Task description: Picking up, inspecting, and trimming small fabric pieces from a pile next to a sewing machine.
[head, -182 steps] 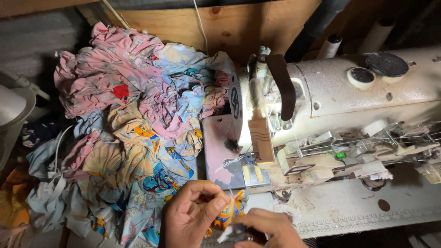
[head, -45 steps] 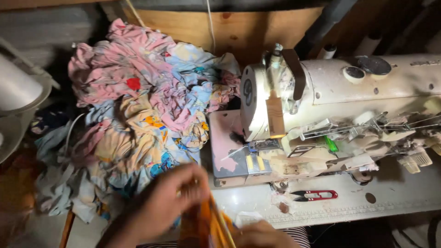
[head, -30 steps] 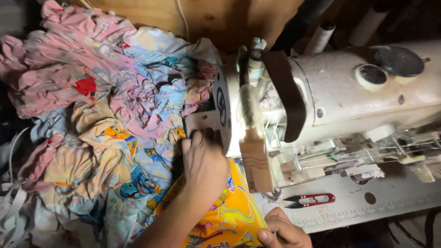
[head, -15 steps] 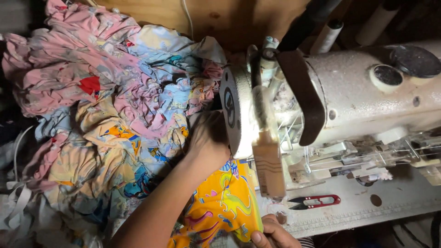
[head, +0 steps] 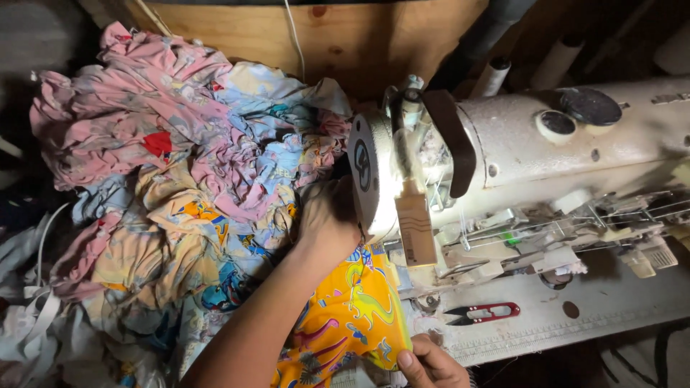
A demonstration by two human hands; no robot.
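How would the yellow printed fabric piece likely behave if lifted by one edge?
The yellow printed fabric would probably hang limp: it already folds and drapes over the table edge where the right hand pinches it. It looks thin and light. It may snag, since the left hand feeds it under the sewing machine.

The left hand (head: 327,226), which worked close to the body beside the right hand (head: 431,363) 6.1 s ago, has reached forward to the sewing machine's handwheel (head: 364,176). The yellow printed cloth (head: 345,316) has spread out beneath the forearm, its lower corner pinched by the right hand.
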